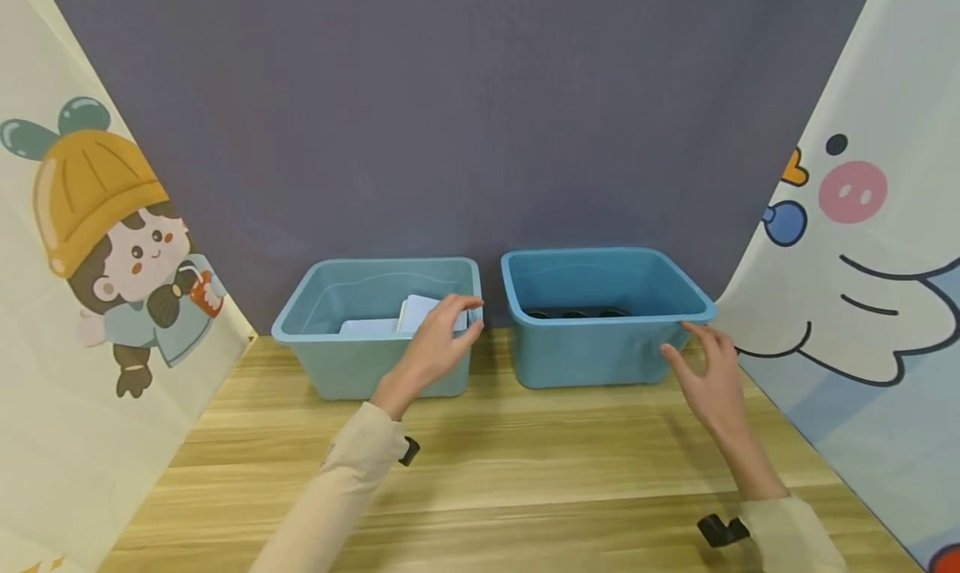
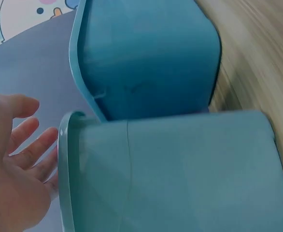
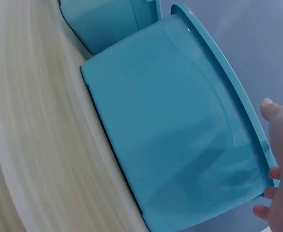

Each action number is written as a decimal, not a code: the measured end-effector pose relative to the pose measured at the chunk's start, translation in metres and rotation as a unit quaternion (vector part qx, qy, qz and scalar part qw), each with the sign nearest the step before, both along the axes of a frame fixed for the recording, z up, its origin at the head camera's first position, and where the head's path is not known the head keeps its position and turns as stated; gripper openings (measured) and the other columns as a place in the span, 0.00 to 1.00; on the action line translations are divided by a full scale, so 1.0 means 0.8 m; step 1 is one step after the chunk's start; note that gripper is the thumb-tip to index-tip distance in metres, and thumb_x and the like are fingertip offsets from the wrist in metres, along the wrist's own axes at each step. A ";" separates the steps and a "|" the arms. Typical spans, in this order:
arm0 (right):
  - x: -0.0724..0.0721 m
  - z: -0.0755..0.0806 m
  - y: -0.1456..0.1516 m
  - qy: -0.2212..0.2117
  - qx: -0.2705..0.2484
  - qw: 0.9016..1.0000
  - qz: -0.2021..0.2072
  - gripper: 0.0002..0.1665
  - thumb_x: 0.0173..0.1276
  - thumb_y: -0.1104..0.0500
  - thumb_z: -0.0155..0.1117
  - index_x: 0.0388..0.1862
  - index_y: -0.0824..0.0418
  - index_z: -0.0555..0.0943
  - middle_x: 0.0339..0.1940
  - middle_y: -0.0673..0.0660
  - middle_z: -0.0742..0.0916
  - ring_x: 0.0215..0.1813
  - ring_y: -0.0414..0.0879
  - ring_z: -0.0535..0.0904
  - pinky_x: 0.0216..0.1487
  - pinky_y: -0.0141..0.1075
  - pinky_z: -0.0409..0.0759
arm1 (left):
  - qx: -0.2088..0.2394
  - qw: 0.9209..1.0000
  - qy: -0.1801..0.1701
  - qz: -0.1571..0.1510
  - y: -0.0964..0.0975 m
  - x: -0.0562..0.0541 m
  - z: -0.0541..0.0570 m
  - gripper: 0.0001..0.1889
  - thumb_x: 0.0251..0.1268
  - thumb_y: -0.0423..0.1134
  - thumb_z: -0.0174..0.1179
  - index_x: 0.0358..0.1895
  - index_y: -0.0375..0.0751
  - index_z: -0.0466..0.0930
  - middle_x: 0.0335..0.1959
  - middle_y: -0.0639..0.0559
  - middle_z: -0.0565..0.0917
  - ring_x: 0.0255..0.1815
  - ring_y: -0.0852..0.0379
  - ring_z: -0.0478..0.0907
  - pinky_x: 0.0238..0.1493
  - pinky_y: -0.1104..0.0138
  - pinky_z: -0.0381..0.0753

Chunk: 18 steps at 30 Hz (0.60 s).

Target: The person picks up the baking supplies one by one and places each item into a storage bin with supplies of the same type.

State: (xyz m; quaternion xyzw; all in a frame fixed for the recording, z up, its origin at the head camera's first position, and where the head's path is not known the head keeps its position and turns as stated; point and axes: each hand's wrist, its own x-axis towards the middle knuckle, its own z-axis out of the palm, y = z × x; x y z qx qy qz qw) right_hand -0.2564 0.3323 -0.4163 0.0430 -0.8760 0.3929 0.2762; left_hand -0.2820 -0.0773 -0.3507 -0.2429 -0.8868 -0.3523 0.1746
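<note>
My left hand (image 1: pixel 437 341) is over the right front corner of the left teal bin (image 1: pixel 352 366), fingers bent loosely with nothing between them. White box-like items (image 1: pixel 417 308) lie inside that bin, partly hidden by its front wall and my hand. In the left wrist view the fingers spread just beyond the bin's rim (image 2: pixel 64 164). At the right front corner of the right blue bin (image 1: pixel 588 355), my right hand (image 1: pixel 714 381) has its thumb and fingers apart, fingertips close to the rim. Dark items with round tops (image 1: pixel 575 313) show low inside this bin.
Both bins stand side by side on a wood-grain table (image 1: pixel 517 490), a narrow gap between them. Behind them hangs a dark grey cloth (image 1: pixel 480 123). Cartoon-printed panels flank the table, with a figure in a yellow hat (image 1: pixel 101 194) at left and a pig snout (image 1: pixel 852 191) at right.
</note>
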 end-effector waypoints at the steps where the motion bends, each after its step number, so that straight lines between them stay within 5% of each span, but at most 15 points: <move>1: 0.000 0.000 -0.002 -0.001 0.007 1.000 0.004 0.37 0.72 0.45 0.61 0.74 0.59 0.67 0.72 0.72 0.65 0.71 0.73 0.58 0.62 0.71 0.57 | -0.002 1.000 0.003 0.002 -0.006 0.002 0.000 0.19 0.73 0.44 0.56 0.64 0.46 0.75 0.60 0.51 0.78 0.64 0.51 0.74 0.64 0.53 0.72; 12: 0.008 -0.018 -0.012 -0.040 0.069 0.994 0.068 0.38 0.73 0.45 0.60 0.76 0.59 0.64 0.76 0.71 0.61 0.74 0.75 0.54 0.61 0.75 0.55 | -0.087 0.991 0.105 0.016 -0.073 0.041 -0.023 0.17 0.68 0.37 0.62 0.58 0.41 0.78 0.57 0.46 0.79 0.62 0.45 0.73 0.65 0.51 0.70; 18: 0.008 -0.025 -0.014 -0.022 0.115 0.991 0.069 0.37 0.72 0.46 0.61 0.74 0.60 0.67 0.75 0.72 0.63 0.72 0.77 0.57 0.60 0.74 0.57 | -0.102 0.989 0.107 0.011 -0.100 0.065 -0.027 0.19 0.67 0.37 0.63 0.61 0.40 0.77 0.63 0.43 0.76 0.69 0.43 0.68 0.69 0.49 0.67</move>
